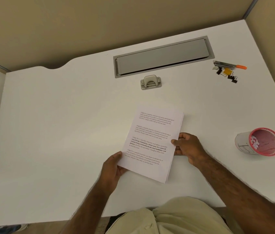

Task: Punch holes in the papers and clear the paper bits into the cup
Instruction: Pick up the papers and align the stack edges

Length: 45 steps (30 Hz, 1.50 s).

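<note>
A stack of printed papers (152,142) is held over the middle of the white desk (57,124). My left hand (111,169) grips its lower left edge, thumb on top. My right hand (186,146) grips its right edge, thumb on the top sheet. A grey hole punch (151,82) stands farther back, apart from both hands. At the right, a pink mesh cup (261,141) stands with white paper bits inside.
A grey cable-tray lid (163,55) is set into the desk behind the punch. Black binder clips, a yellow item and an orange-tipped tool (228,69) lie at the back right. Beige partition walls enclose the desk. My lap shows below the front edge.
</note>
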### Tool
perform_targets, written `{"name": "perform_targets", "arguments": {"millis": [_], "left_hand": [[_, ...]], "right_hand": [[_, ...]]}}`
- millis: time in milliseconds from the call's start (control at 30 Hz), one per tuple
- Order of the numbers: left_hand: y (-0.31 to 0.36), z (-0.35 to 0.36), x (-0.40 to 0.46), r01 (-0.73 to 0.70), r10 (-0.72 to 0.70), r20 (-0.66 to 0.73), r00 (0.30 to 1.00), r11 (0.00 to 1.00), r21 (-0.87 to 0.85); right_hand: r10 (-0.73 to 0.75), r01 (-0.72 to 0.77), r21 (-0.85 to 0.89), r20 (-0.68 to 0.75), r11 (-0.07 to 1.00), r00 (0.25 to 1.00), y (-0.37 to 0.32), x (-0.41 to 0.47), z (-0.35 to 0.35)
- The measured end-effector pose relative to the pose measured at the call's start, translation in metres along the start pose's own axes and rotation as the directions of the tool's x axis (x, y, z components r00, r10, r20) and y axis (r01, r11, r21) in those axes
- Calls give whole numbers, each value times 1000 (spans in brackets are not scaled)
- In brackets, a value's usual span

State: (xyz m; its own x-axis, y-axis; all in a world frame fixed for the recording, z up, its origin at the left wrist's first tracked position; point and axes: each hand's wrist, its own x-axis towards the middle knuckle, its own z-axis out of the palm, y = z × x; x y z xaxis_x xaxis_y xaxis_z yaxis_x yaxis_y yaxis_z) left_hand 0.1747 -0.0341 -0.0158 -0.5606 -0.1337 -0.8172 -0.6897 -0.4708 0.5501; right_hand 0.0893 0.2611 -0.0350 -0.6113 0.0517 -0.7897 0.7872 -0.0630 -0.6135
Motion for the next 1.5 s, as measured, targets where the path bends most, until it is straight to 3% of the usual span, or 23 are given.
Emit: {"name": "perform_targets", "arguments": {"millis": [100,200,400,533,700,867,1067,1500], "left_hand": [[-14,7,-5,81,-93,-33,995,963,-258],[-28,14,-11,121,-126,2,992,950,-288],[-42,24,-17,136,-131,58,990,987,-85],[-31,17,-9,81,-83,20,996,993,86],[-7,1,9,10,-10,-2,1000,940,341],[21,6,32,-13,12,6,1000,870,492],[60,28,52,-77,47,69,997,835,545],[113,64,90,-185,148,112,983,767,614]], "right_hand": [[18,-13,74,-70,997,997,10,-6,10],[55,-34,165,-122,986,991,24,-12,22],[109,-51,292,-187,955,976,41,-22,44],[120,-78,312,-117,947,986,37,-27,42],[104,-119,377,59,919,993,26,-33,25],[131,-125,386,10,914,991,26,-30,27],[99,-28,458,-132,889,986,23,-18,38],[38,40,527,-137,849,990,-23,8,51]]}}
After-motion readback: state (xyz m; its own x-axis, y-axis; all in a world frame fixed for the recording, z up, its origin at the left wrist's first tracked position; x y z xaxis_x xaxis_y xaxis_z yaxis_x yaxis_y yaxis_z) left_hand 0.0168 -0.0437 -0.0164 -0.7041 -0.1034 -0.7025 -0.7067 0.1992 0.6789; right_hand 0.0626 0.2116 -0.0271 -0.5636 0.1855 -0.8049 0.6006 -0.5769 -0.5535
